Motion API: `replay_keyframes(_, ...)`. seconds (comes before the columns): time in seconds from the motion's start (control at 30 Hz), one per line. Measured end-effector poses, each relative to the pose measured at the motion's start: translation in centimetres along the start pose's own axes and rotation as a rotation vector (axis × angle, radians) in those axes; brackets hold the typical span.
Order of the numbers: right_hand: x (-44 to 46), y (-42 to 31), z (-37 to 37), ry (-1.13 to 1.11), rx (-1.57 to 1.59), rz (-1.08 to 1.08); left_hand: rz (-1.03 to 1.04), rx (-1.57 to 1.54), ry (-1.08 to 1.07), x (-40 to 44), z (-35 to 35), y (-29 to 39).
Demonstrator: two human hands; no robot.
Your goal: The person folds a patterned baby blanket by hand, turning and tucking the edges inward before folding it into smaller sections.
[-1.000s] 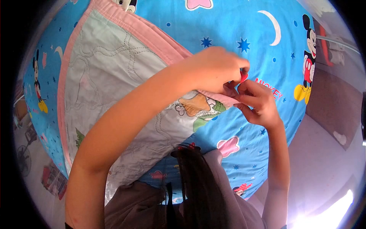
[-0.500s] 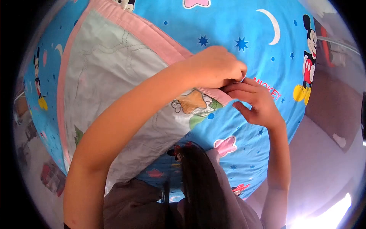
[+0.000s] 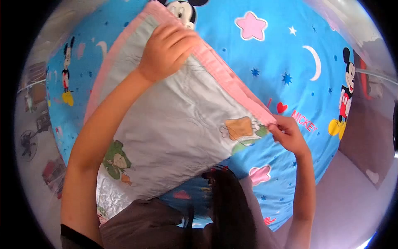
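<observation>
A pale grey-white blanket (image 3: 174, 124) with a pink border and green and orange cartoon prints is spread in front of me, folded so that its layered edge slants down to the right. My left hand (image 3: 168, 52) is closed at the upper part of that pink edge, fingers curled over it and their tips hidden. At the lower right corner, my right hand (image 3: 290, 135) pinches the blanket between thumb and fingers. Under it lies a blue bedsheet (image 3: 265, 54) printed with Mickey figures, stars and moons.
Dark hair (image 3: 232, 207) hangs into the lower middle of the view, over my clothing (image 3: 141, 226). Left of the bed, a fan (image 3: 28, 145) and other items stand on the floor. A brown panel (image 3: 367, 137) is at the right.
My left hand has moved from beside the right hand up and left along the pink edge. The right hand now pinches the corner, and the blanket has shifted, showing another green print.
</observation>
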State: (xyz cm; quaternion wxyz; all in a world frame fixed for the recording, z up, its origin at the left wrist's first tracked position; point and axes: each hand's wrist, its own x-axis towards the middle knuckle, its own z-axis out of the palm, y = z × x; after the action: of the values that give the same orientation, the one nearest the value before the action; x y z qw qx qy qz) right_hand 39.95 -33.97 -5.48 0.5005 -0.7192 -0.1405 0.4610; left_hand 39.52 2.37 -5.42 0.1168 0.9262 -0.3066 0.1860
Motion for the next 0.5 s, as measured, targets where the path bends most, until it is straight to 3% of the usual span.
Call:
replay_keyframes(0.07,0.0,0.3,0.2,0.071,-0.064,-0.025,-0.1,0.126,-0.05,-3.0,-1.6,0.0)
replay_keyframes(0.13,0.5,1.1,0.7,0.138,-0.144,-0.046,-0.217,0.152,-0.372,-5.4,-2.1,0.4)
replay_keyframes(0.2,1.0,1.7,1.3,0.339,-0.392,-0.011,-0.339,0.2,-0.389,-6.6,-1.7,-0.1)
replay_keyframes(0.33,1.5,-0.6,3.2,0.505,-0.607,0.064,-0.571,0.227,-0.327,-6.5,-0.5,-2.1)
replay_keyframes(0.43,1.8,-0.4,3.2,0.514,-0.687,0.078,-0.57,0.255,-0.241,-6.3,0.4,-3.8)
replay_keyframes(0.5,1.8,1.4,2.2,0.515,-0.549,0.05,-0.529,0.233,-0.213,-6.9,1.0,-6.3)
